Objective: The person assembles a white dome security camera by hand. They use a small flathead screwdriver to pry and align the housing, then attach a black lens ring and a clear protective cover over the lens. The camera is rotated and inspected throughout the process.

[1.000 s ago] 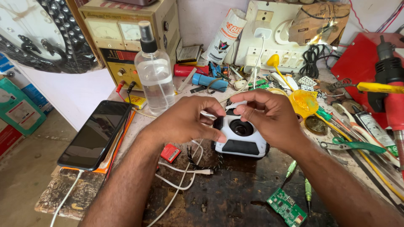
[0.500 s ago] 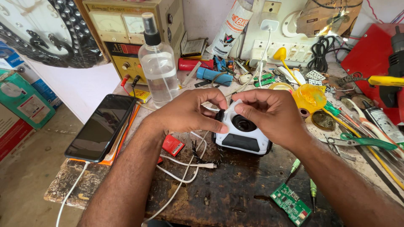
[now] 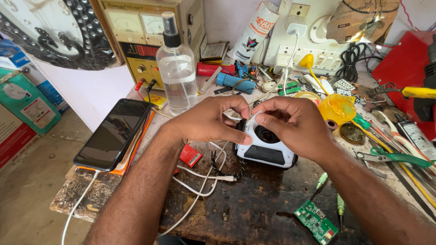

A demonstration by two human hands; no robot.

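Nearest me, a small green circuit board [image 3: 316,222] lies on the dark, scarred workbench [image 3: 254,204], with two green-handled screwdrivers [image 3: 321,180] just beyond it. A white cable [image 3: 200,181] loops across the bench under my left forearm, and a black phone [image 3: 112,134] rests on an orange pad at the bench's left edge.

In the middle sits the white-and-black device [image 3: 265,147] with a round dark opening on top. My left hand [image 3: 206,121] pinches its upper left edge between thumb and fingertips; my right hand [image 3: 295,127] curls over its right side, fingers pressed together at the top, hiding that part of the casing.

To the right lie green-handled pliers [image 3: 395,156] and a yellow funnel [image 3: 336,109]. Behind my hands stands a clear spray bottle [image 3: 176,68], and farther back a yellowish power supply [image 3: 145,31] with meters and a white socket board [image 3: 313,50].
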